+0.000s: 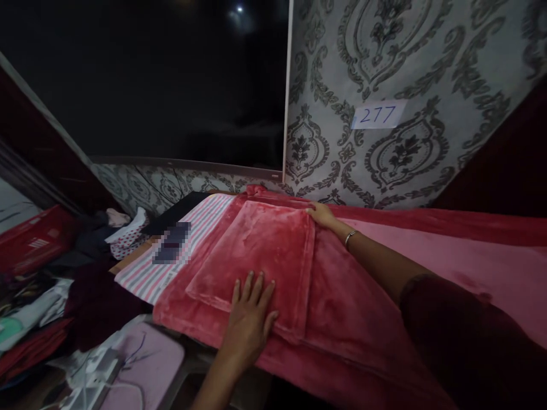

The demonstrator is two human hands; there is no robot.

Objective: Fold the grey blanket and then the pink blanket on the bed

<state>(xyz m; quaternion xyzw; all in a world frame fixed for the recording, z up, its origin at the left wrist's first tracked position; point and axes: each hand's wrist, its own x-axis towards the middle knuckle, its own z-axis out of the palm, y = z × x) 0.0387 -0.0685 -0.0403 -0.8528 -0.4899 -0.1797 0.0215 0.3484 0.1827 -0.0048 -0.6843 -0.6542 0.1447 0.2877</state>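
The folded red fleece blanket (260, 250) is pressed flat under the spread, empty left hand (250, 319); its far corner seems pinched by the right hand (321, 215); edges are best aligned before smoothing.

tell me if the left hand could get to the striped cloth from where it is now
Probably yes. The left hand lies flat on the near edge of the folded red blanket, and the striped cloth lies just beyond to its left, uncovered, with nothing standing between them.

Under our left fingers (252, 287) lies the folded red fleece blanket (260, 250); left of them the striped cloth (188, 256), behind them the "277" label (378, 114).
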